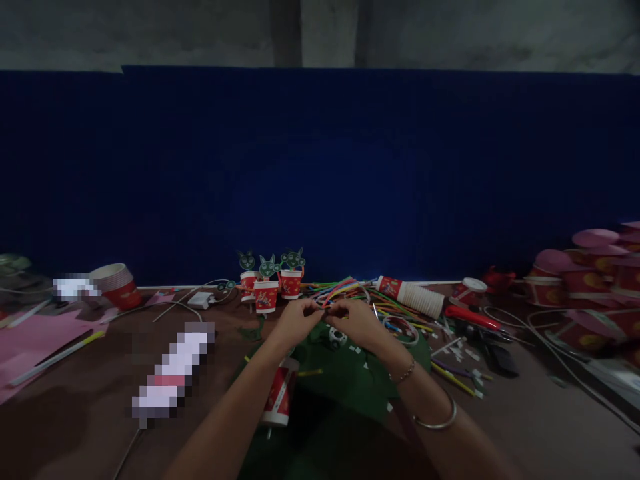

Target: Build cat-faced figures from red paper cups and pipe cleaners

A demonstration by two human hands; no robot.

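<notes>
My left hand (301, 319) and my right hand (354, 320) meet fingertip to fingertip in the middle of the head view. Both are closed in a pinch around something small and dark that I cannot make out. Behind the fingertips spreads a pile of long, thin coloured strands (345, 288). Just below the hands sits a small black-and-white paper cutout (338, 338) like a panda face. A red paper cup (281, 393) lies on its side beside my left forearm, which partly covers it. Green paper (330, 413) lies beneath my arms.
Several red cups with green animal faces (266, 293) stand behind my left hand. A stack of paper cups (420, 300) lies at the back right, near a red-handled tool (475, 317). Pink-topped cups (590, 280) crowd the far right. Pink paper (45, 340) lies left.
</notes>
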